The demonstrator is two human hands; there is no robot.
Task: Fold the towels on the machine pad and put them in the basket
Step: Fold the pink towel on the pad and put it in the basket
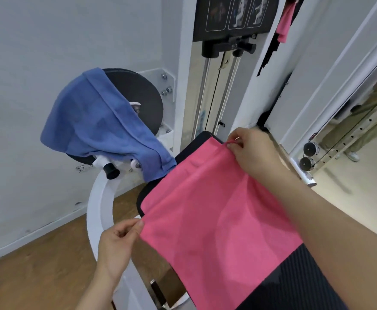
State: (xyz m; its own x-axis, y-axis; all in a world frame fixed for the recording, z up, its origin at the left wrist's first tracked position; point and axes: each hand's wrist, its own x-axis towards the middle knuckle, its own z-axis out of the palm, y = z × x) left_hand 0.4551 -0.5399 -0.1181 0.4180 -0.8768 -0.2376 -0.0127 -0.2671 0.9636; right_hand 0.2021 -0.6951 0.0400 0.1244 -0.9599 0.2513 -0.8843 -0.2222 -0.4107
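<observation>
- Head view shows the pink towel [216, 209] spread on the black machine pad [294, 276]. It lies almost flat, with soft creases near its far end.
- Its left edge runs from near-left to far-right, and the two hands hold this edge, one at each end.
- The left hand [118, 240] has a closed pinch grip, thumb against forefinger, on the near-left corner. The towel lies to the right of this grip.
- The right hand [256, 151] pinches the far corner between thumb and fingertips, at the far end of the pad. The towel lies on the near side of this grip, and the right forearm passes above the cloth.
- The opposite edge is on the right, partly hidden under that forearm, so I cannot tell where it ends.
- I judge that the step in hand is the first fold. The held edge should travel to the right, across the towel, until it meets the opposite edge. Both grips should move together, otherwise the edge goes crooked.
- A blue towel [98, 121], not yet folded, hangs over a round black disc [147, 95] on the left. Its lower tip is just beside the pink towel.
- No basket is in view.
- Another pink cloth [284, 21] hangs at the top right, and a wooden floor [37, 265] lies below.
</observation>
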